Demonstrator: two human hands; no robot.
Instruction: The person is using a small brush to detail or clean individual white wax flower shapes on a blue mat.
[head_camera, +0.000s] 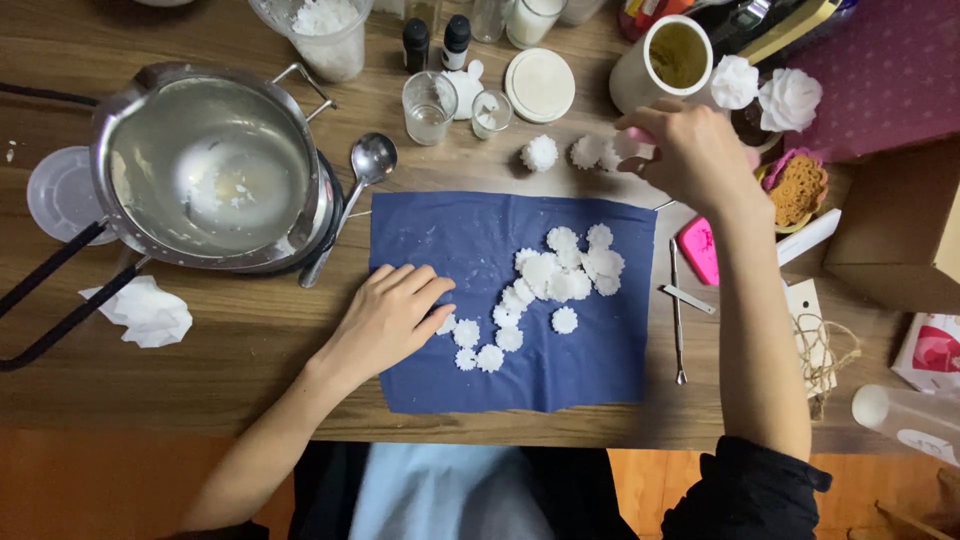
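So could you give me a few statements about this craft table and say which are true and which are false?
1. The left hand rests flat on the blue cloth. True.
2. The white flower-shaped pieces lie on a red cloth. False: the cloth is blue.
3. The right hand reaches toward the table's far side, near the white mug. True.
4. The spoon lies inside the metal pot. False: it lies on the table beside the pot.

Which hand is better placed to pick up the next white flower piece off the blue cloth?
Left hand: its fingers already rest on the blue cloth beside the white flower pieces. The right hand is off the cloth.
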